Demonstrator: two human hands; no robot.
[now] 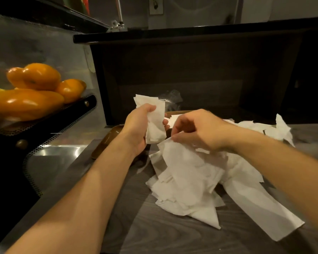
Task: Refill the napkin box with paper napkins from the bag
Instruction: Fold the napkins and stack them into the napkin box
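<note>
Loose napkins: a heap of white paper napkins [191,180] is lying spread over the grey wood-grain counter [154,235], nearest the camera, some flat and some folded over each other
Right hand: the right hand [196,132] is reaching in from the right, knuckles up, fingers curled down, thumb and fingertips pinching the top edge of one napkin at the upper end of the heap
Left hand: the left hand [140,125] is coming up from the lower left, just beside the right hand, fingers and thumb wrapping round a small upright stack of folded napkins [152,118] that is sticking out above and below the grip
Napkin box: a brownish box edge [178,113] is showing just behind the hands, with white napkin corners lying in or on it; how full it is cannot be told
More napkins: further white sheets [279,129] are lying on the counter far right
Bag: a crumpled clear plastic bag [171,99] is sitting behind the held stack, against the dark back panel [191,74]
Fruit tray: a black perforated tray [66,116] on the left is holding orange fruit [35,88], well apart from the napkins
</note>
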